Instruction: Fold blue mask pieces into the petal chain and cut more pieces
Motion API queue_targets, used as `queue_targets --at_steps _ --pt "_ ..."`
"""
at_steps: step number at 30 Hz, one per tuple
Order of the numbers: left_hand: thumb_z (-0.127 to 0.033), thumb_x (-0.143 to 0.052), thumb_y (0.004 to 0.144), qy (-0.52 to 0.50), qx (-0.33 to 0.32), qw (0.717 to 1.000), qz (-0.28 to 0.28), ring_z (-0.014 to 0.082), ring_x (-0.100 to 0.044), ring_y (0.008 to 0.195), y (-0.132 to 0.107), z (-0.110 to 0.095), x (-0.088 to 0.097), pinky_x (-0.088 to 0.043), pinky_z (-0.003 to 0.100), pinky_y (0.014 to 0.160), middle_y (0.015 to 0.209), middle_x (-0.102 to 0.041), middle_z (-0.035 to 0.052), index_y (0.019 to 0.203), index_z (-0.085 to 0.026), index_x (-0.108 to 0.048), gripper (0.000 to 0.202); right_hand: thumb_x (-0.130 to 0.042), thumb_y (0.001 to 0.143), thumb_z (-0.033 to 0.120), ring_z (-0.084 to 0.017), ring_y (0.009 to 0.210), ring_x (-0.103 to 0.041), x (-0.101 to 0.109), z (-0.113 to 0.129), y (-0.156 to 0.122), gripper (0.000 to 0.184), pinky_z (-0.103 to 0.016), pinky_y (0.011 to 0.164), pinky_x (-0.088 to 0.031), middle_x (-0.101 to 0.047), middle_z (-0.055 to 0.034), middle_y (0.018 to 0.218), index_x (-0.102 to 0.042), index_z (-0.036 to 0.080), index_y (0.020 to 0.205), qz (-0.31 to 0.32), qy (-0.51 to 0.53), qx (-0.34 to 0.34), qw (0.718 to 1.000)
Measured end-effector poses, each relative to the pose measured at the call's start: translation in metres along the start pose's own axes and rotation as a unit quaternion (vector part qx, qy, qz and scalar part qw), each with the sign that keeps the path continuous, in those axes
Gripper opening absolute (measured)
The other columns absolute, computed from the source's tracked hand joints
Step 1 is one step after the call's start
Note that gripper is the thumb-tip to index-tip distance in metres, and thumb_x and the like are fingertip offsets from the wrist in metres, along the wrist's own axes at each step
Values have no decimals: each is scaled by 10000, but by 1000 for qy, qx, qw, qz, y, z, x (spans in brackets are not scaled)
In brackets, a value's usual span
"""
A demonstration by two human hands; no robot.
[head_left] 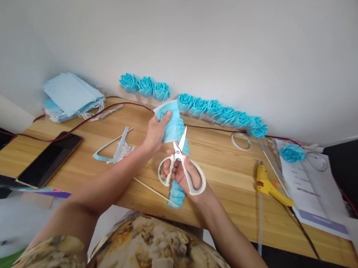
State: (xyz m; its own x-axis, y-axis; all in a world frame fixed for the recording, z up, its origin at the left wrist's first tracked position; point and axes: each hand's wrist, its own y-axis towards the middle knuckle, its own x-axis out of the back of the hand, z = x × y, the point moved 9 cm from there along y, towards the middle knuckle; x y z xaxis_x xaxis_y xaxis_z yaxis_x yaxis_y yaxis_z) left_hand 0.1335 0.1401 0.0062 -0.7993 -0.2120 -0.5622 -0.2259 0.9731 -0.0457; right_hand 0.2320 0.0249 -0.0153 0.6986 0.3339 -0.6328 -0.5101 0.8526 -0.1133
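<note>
My left hand (158,128) grips a light blue face mask sheet (170,126), thumb on its front. My right hand (184,173) has its fingers through the handles of white-handled scissors (178,153). The blades are spread, with one of them at the sheet's lower right edge. Beneath the scissors lies a column of blue folded petal pieces (177,193), partly hidden by my right hand. A thin wooden stick (154,190) lies beside it, its end touching the lowest pieces.
Blue flowers (213,108) line the wall. A mask stack (69,95), a phone (50,159) and cut strips (120,145) lie left. Right are a tape roll (241,141), a yellow glue gun (271,187), a single flower (292,153) and paper (310,190). A red-black wire (124,102) crosses the table.
</note>
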Motion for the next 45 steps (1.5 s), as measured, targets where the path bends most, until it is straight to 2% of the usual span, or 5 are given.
queue_targets --at_steps 10,19,27,37,45 --pt "-353 -791 775 18 5 999 -26 88 -578 597 3 1 6 -446 191 592 645 -638 -33 810 -145 -664 247 -651 842 626 -191 802 -635 1 -2 -1 554 -325 654 -547 -664 -58 905 -603 227 1223 12 -10 5 1000" --pt "-433 -820 719 15 9 1000 3 92 -587 601 -1 6 1 -451 194 580 673 -649 -29 811 -149 -634 352 -664 823 637 -192 799 -630 1 0 2 504 -326 653 -542 -661 -45 863 -624 227 1114 -7 -8 7 1000" --pt "-379 -816 740 4 13 1000 -18 103 -613 598 3 3 4 -472 196 590 651 -655 -20 817 -153 -642 295 -699 800 611 -175 732 -592 4 7 -2 514 -332 667 -544 -646 -35 860 -623 232 1139 -31 -15 15 999" --pt "-448 -841 687 9 21 1000 15 108 -615 576 -3 6 -3 -482 208 575 643 -654 -23 802 -157 -637 373 -692 803 621 -167 730 -605 3 6 1 530 -332 682 -537 -648 -30 861 -615 226 1147 -25 -10 21 999" --pt "-424 -834 696 17 28 999 -7 130 -641 623 -1 7 1 -499 235 621 676 -665 -21 837 -162 -652 348 -617 833 665 -178 621 -546 3 10 -3 544 -316 557 -460 -555 3 693 -596 237 1168 -36 -51 40 997"
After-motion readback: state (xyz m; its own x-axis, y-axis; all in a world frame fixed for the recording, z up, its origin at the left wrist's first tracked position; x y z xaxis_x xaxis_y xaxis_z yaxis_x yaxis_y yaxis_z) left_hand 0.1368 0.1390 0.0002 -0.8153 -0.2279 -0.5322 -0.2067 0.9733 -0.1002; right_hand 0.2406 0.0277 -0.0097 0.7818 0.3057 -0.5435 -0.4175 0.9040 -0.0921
